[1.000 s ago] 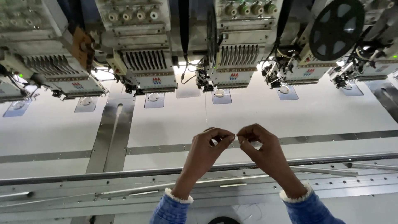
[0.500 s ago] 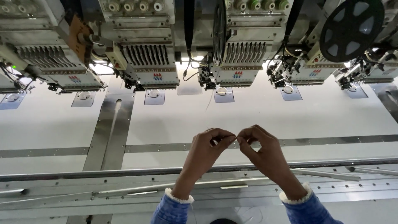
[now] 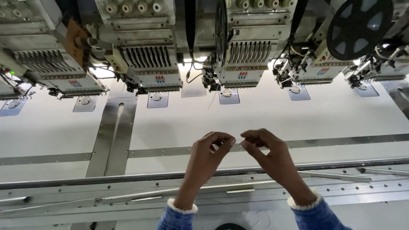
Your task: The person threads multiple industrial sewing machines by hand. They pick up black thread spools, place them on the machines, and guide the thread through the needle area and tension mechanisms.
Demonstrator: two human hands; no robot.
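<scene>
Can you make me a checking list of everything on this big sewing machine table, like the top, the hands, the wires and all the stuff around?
Surface: white machine table, flat, crossed by grey metal strips; a metal rail runs along the near edge.
Job's things: a thin pale thread hangs from the machine head above and comes down toward the hands; very faint, its end cannot be made out.
Clutter: nothing seen.
Grips: left hand and right hand are raised over the table, fingertips pinched, nearly meeting.
Cables: black wires dangle between the middle heads.
Surroundings: row of embroidery heads with needle bars; a black reel at upper right; blue sleeves with pale cuffs.
</scene>
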